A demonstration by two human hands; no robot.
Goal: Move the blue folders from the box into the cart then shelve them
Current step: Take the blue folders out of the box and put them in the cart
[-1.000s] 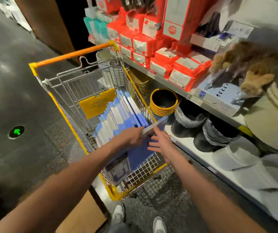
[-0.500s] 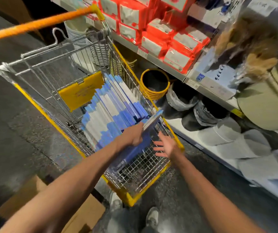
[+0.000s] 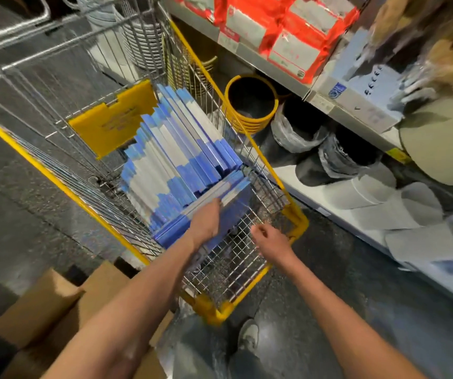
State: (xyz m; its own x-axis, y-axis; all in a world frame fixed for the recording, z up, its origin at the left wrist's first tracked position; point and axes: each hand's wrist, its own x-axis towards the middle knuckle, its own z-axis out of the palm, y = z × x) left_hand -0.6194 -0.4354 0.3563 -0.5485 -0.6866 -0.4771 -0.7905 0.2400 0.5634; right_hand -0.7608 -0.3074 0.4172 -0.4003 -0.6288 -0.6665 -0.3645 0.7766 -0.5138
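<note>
A wire cart with yellow trim stands in front of me. Inside it, several blue and white folders stand in a leaning row. My left hand grips the nearest blue folder by its top edge, low in the cart against the row. My right hand hovers over the cart's near right corner with fingers loosely curled and nothing in it. A cardboard box sits on the floor at lower left; what it holds is hidden.
Shelving runs along the cart's right side with red packages, a yellow bucket, wrapped dark pots and white containers. A yellow flap hangs inside the cart. My shoes stand on the dark floor below.
My left hand has lowered the folder from above the cart rim down against the row. My right hand has drawn back from the folder. The view has tilted closer to the cart.
</note>
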